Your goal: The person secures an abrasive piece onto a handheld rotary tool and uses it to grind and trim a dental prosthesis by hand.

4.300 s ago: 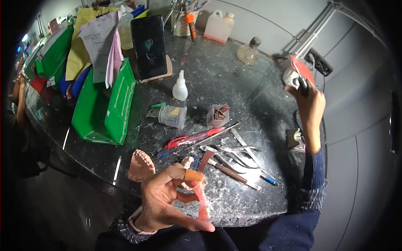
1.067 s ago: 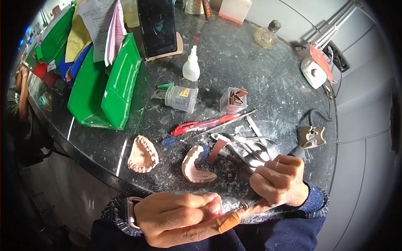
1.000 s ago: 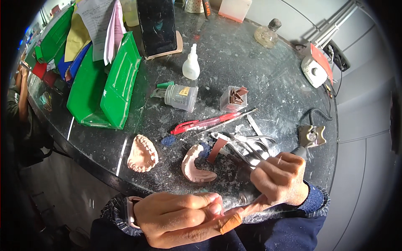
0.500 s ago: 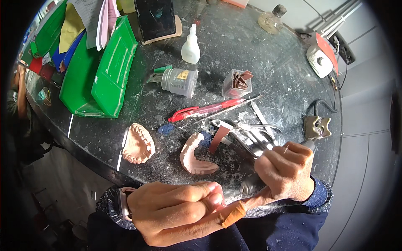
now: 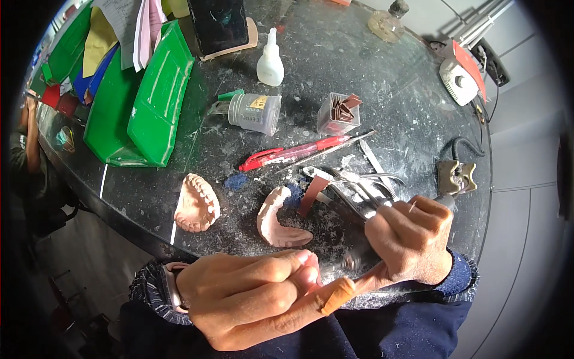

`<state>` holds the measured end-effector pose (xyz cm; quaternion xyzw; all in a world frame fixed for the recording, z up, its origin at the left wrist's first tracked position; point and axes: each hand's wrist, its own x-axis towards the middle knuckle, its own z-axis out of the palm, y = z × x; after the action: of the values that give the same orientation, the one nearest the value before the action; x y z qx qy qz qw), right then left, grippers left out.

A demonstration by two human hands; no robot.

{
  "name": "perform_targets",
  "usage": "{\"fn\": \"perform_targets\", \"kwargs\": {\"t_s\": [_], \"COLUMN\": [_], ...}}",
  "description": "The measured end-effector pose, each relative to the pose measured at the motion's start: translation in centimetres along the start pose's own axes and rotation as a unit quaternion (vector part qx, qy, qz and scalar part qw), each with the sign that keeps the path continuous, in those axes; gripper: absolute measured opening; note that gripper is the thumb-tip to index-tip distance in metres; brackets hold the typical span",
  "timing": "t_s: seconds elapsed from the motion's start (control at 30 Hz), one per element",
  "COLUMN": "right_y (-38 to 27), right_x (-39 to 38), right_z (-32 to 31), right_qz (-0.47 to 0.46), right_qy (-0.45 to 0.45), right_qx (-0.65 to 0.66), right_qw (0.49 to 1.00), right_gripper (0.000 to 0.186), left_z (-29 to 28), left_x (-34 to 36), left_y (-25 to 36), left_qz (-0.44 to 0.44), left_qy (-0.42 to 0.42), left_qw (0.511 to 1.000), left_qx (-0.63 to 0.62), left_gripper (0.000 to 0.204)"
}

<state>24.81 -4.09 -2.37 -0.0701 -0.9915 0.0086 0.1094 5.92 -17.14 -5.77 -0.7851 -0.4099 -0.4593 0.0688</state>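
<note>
My left hand (image 5: 245,293) is at the front edge of the bench, thumb and fingers pinched together. A sliver of something pinkish shows at their tips, too hidden to name. An orange-brown wrap (image 5: 338,296) encircles its outstretched index finger. My right hand (image 5: 412,239) is closed round a rotary handpiece (image 5: 353,261), whose metal nose points toward the left fingertips and looks blurred. My right thumb reaches to the wrapped finger. Just beyond the left hand lies a curved pink plaster dental model (image 5: 278,224). A second dental model with teeth (image 5: 197,204) rests farther left.
Pliers and metal tools (image 5: 359,185) lie beyond my right hand, near a red pen (image 5: 287,152). Behind are a box of brown strips (image 5: 339,115), a tipped plastic jar (image 5: 256,113), a white dropper bottle (image 5: 270,63) and green bins (image 5: 158,102). A handpiece rest (image 5: 456,178) is at right.
The whole view has shifted slightly. My left fingertips sit a little higher, and my right hand has moved slightly rightward; both keep the same grip.
</note>
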Motion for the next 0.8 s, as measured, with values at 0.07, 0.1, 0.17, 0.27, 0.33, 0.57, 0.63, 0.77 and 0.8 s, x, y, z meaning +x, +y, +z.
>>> {"fn": "perform_targets", "kwargs": {"t_s": [0.07, 0.1, 0.17, 0.27, 0.33, 0.57, 0.63, 0.77, 0.8], "right_y": [-0.1, 0.0, 0.2, -0.1, 0.0, -0.3, -0.2, -0.1, 0.0], "right_x": [0.2, -0.1, -0.2, 0.0, 0.0, -0.2, -0.5, -0.2, -0.1], "right_z": [-0.3, 0.2, 0.4, -0.3, -0.3, -0.8, -0.2, 0.0, 0.0], "right_qz": [0.038, 0.019, -0.011, 0.014, 0.038, 0.030, 0.003, -0.006, 0.013], "right_qy": [0.014, 0.022, 0.029, 0.048, 0.059, 0.070, 0.088, 0.138, 0.159], "right_qx": [0.001, 0.003, 0.017, 0.023, 0.028, 0.020, -0.001, -0.008, 0.004], "right_qw": [0.999, 1.000, 0.999, 0.998, 0.997, 0.997, 0.996, 0.990, 0.987], "right_gripper": [0.050, 0.054, 0.055, 0.053, 0.053, 0.065, 0.065, 0.066, 0.066], "left_z": [0.4, 0.5, 0.8, 0.8, 1.0, 1.7, 2.2, 2.5, 2.5], "left_x": [-0.3, -0.5, -0.6, -0.5, -0.5, -0.7, -0.8, -0.7, -0.5], "left_y": [0.4, 0.4, 0.3, 0.5, 0.7, 1.1, 0.8, 1.1, 0.8], "left_qz": [-0.038, -0.035, -0.026, -0.007, -0.012, -0.013, 0.010, 0.007, 0.023], "left_qy": [0.045, 0.045, 0.098, 0.132, 0.142, 0.191, 0.235, 0.252, 0.252], "left_qw": [0.998, 0.998, 0.995, 0.991, 0.990, 0.980, 0.970, 0.966, 0.966], "left_qx": [-0.001, 0.000, 0.005, -0.020, -0.024, -0.048, -0.053, -0.054, -0.058], "left_gripper": [0.042, 0.042, 0.042, 0.031, 0.030, 0.026, 0.027, 0.028, 0.028]}}
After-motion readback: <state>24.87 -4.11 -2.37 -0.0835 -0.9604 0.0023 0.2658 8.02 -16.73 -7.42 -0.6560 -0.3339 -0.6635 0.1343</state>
